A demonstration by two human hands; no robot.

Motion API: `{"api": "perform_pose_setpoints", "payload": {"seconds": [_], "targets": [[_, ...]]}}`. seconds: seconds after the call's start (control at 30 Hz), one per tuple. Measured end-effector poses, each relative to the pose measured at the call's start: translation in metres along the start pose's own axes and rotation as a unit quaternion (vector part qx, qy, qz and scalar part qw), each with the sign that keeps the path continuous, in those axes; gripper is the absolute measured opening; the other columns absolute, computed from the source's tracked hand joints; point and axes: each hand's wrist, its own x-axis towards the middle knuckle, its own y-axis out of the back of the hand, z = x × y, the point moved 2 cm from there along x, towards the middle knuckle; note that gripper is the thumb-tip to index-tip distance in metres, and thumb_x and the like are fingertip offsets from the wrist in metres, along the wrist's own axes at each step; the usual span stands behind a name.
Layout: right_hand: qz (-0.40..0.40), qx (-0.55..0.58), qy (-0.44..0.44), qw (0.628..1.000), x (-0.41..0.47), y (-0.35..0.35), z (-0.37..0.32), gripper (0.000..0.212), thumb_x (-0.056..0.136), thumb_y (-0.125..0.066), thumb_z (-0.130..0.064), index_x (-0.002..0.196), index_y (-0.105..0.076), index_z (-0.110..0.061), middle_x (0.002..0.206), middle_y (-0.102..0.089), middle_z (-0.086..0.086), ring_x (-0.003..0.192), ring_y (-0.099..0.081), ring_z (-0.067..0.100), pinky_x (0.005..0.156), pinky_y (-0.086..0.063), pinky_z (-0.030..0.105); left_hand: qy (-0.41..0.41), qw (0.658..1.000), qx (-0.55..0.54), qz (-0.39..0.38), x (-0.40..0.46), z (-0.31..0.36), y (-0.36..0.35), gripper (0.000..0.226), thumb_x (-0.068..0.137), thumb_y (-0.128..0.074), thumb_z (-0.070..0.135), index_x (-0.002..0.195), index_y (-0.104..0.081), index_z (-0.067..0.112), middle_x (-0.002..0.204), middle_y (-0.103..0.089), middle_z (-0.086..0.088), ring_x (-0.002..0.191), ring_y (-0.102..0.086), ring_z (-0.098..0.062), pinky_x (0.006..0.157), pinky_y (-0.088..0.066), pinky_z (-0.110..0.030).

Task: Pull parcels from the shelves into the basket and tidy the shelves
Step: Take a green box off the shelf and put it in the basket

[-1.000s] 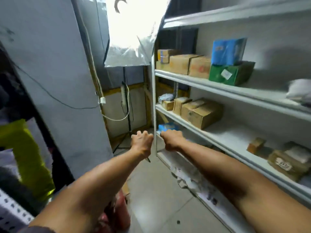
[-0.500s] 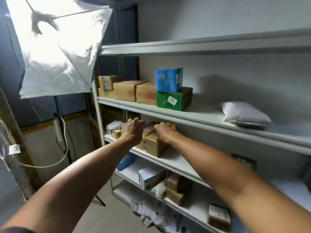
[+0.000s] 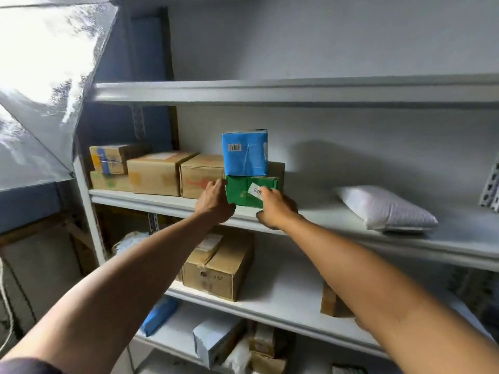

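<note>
Green cardboard parcel (image 3: 244,190) sits at the white metal shelf's (image 3: 351,220) front edge — left hand (image 3: 214,202) and right hand (image 3: 275,207), arms outstretched, grip its sides.

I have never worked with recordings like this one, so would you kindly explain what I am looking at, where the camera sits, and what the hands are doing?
There is no machine here: the two bare arms belong to a person, and the single camera is worn on that person's head, looking forward and down, so you see what they see. They face a white metal shelf unit. On the shelf at hand height stand several brown cardboard boxes, a green box with a blue box stacked on top, and, further right, a white padded mailer. The left hand is at the green box's left side and the right hand at its front right. A firm grip cannot be confirmed. More boxes lie on the lower shelves.
</note>
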Motion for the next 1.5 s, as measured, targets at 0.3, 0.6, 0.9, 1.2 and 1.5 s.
{"api": "perform_pose_setpoints", "payload": {"seconds": [0.3, 0.6, 0.9, 1.2, 1.5], "targets": [[0.061, 0.204, -0.104, 0.971, 0.091, 0.028, -0.007, 0.105, 0.082, -0.078, -0.023, 0.16, -0.009, -0.017, 0.156, -0.038, 0.011, 0.14, -0.041, 0.029, 0.108, -0.04, 0.036, 0.023, 0.95, -0.306, -0.058, 0.084, -0.006, 0.016, 0.084, 0.083, -0.078, 0.003, 0.152, -0.032, 0.014, 0.108, -0.052, 0.015, 0.103, -0.055, -0.01, 0.058, -0.043, -0.012], [0.005, 0.299, -0.111, 0.948, 0.13, 0.018, -0.006, 0.129, 0.083, -0.079, -0.018, 0.155, 0.028, -0.032, 0.167, -0.021, 0.007, 0.14, -0.044, 0.028, 0.1, -0.043, 0.035, 0.035, 0.896, -0.433, -0.096, 0.138, -0.014, 0.002, 0.06, 0.078, -0.081, 0.003, 0.124, -0.045, 0.016, 0.114, -0.062, -0.003, 0.096, -0.066, -0.016, 0.067, -0.055, -0.024], [0.073, 0.336, -0.133, 0.93, 0.133, 0.011, -0.008, 0.135, 0.043, -0.077, -0.056, 0.158, -0.008, -0.037, 0.148, -0.034, 0.006, 0.134, -0.041, 0.027, 0.109, -0.045, 0.048, 0.071, 0.899, -0.427, -0.072, 0.149, -0.021, 0.007, 0.081, 0.068, -0.083, 0.06, 0.129, -0.043, 0.023, 0.129, -0.054, -0.013, 0.108, -0.061, -0.027, 0.079, -0.056, -0.043], [0.124, 0.512, -0.153, 0.836, 0.129, 0.014, -0.011, 0.088, 0.045, -0.065, -0.093, 0.108, -0.049, -0.033, 0.121, -0.058, 0.007, 0.11, -0.06, 0.025, 0.096, -0.054, 0.052, 0.152, 0.827, -0.535, -0.083, 0.143, -0.033, 0.012, 0.077, 0.087, -0.043, 0.081, 0.129, -0.052, 0.016, 0.128, -0.055, -0.012, 0.105, -0.062, -0.029, 0.068, -0.055, -0.041], [0.134, 0.46, -0.193, 0.856, 0.127, 0.005, -0.009, 0.101, 0.05, -0.029, -0.111, 0.094, -0.054, -0.024, 0.102, -0.066, 0.006, 0.095, -0.065, 0.027, 0.09, -0.056, 0.05, 0.259, 0.787, -0.531, -0.176, 0.147, -0.042, 0.012, 0.11, 0.069, -0.042, 0.096, 0.136, -0.05, 0.009, 0.133, -0.055, -0.02, 0.114, -0.058, -0.039, 0.104, -0.043, -0.057]]}}
